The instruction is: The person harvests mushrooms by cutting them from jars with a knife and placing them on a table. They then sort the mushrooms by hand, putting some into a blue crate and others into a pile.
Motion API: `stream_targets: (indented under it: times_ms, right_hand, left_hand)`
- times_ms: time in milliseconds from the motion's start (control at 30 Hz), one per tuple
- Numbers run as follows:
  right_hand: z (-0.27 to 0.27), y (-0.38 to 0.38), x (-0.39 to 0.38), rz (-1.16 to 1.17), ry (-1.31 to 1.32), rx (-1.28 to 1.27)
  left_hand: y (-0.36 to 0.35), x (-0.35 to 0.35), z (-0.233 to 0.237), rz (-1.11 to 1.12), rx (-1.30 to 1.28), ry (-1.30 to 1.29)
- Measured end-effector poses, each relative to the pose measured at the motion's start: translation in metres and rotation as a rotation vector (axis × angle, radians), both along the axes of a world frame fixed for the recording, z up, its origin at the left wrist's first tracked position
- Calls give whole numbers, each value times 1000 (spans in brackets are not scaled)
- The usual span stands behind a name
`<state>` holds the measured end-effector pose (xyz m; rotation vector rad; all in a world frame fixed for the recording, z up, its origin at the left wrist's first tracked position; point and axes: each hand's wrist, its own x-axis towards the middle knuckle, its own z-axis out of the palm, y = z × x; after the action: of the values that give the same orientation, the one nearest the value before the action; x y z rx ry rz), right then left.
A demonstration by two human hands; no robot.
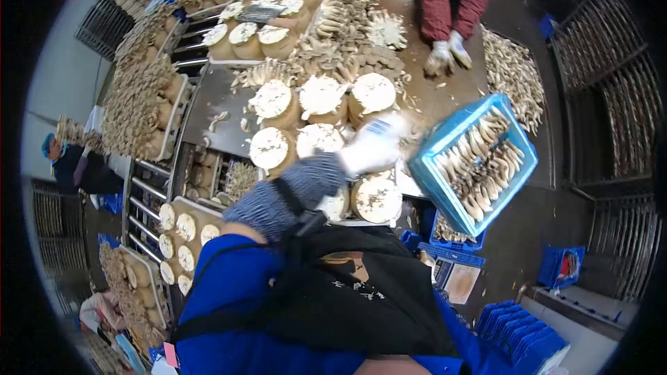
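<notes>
My left hand [375, 144], in a white glove, is smeared by motion over the near group of tan cylindrical mushroom containers. Its fingers do not show clearly, nor whether it holds anything. Around it stand containers with white, ragged tops, such as one container [322, 94] behind the hand and another [376, 199] in front. Just right of the hand, a tilted blue basket [434, 198] holds rows of long pale mushrooms [479, 160]. A cluster of cut mushrooms [347, 42] lies beyond the containers. My right hand is not in view.
A co-worker's gloved hands [448, 55] rest at the metal table [417, 0], near a large mushroom pile [514, 76]. Roller rails [149, 187] run at left, beside trays of mushroom-topped containers [142, 90]. Another person [83, 163] stands far left. Stacked blue crates [517, 333] sit lower right.
</notes>
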<state>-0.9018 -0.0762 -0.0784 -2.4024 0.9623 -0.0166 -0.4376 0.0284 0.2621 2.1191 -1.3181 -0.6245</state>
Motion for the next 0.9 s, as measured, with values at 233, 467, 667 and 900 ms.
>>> stream_targets:
  times_ms: [233,467,667,900]
  right_hand:
    - [187,-23,221,23,-651,406]
    - [246,-38,449,282,-509,172]
    - [232,-54,503,512,-283,25]
    - [222,-104,516,-15,-558,911]
  left_hand:
    - [303,77,-61,1262,-585,-4]
    - [366,-53,-105,1688,-423,65]
    - [361,-83,-160,1616,-480,383]
    - [373,-50,-163,1600,-442,389]
